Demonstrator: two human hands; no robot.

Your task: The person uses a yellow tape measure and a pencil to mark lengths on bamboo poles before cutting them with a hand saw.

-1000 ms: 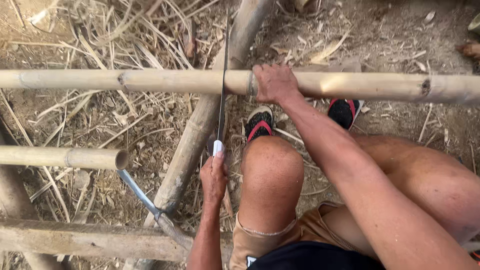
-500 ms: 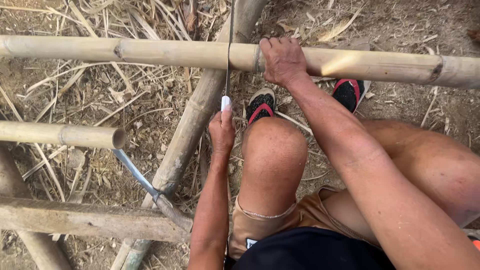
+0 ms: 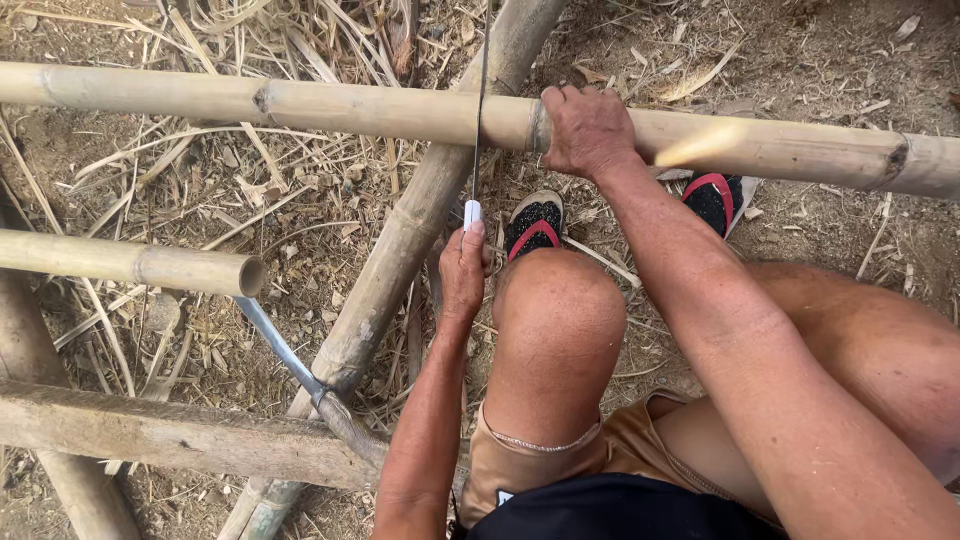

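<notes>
A long horizontal bamboo pole (image 3: pixel 300 105) runs across the upper part of the head view. My right hand (image 3: pixel 585 130) grips it from above, fingers wrapped over it. Just left of that hand, a thin saw blade (image 3: pixel 479 110) crosses the pole upright. My left hand (image 3: pixel 462 272) holds the saw's white-tipped handle (image 3: pixel 472 213) below the pole, beside my bent knee (image 3: pixel 560 310).
A diagonal bamboo pole (image 3: pixel 400 250) lies under the horizontal one. At the left are a cut hollow bamboo end (image 3: pixel 200 270), a wooden beam (image 3: pixel 170 435) and a long knife (image 3: pixel 285 352) leaning on it. My feet wear black sandals with red straps (image 3: pixel 533 225). Dry straw covers the dirt.
My left hand has pushed the saw forward toward the pole, then eased back slightly. My right hand keeps its grip on the pole.
</notes>
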